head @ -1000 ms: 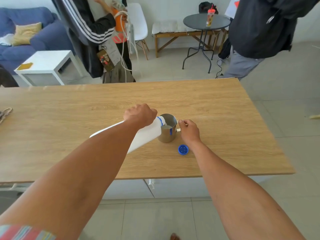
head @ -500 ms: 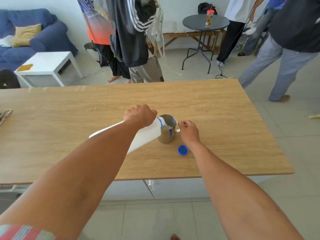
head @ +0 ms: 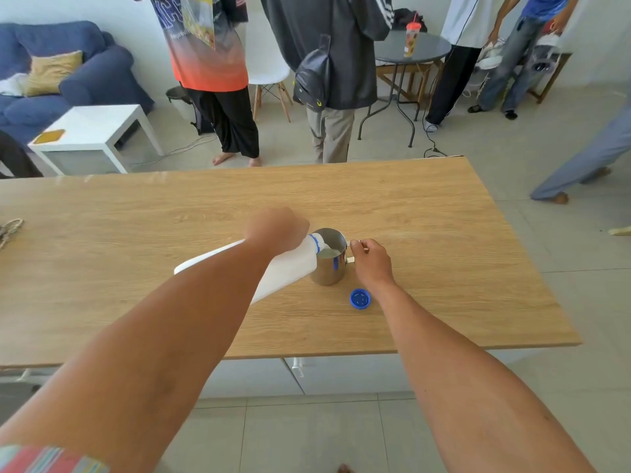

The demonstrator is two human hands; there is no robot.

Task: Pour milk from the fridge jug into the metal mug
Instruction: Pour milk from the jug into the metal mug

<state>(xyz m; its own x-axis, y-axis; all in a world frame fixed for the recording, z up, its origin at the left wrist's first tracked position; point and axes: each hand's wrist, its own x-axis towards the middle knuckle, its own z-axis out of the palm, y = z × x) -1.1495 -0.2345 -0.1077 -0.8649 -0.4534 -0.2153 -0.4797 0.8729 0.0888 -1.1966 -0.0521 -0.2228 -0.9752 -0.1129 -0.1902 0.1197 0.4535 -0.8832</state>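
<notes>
A white plastic milk jug (head: 290, 268) is tipped steeply to the right, its blue-ringed neck over the rim of the metal mug (head: 329, 268). My left hand (head: 278, 228) grips the jug near its top. Milk shows inside the mug. My right hand (head: 370, 261) pinches the mug's handle on its right side. The mug stands upright on the wooden table (head: 136, 268). The jug's blue cap (head: 360, 298) lies loose on the table just in front of the mug.
Several people stand beyond the table's far edge. A rope-like bundle (head: 8, 228) lies at the table's left edge. A white side table (head: 92, 131), blue sofa (head: 68, 73) and round dark table (head: 413, 51) stand further back.
Both hands, jug and mug hold the same pose while milk keeps pouring. The people behind the table have shifted to the right.
</notes>
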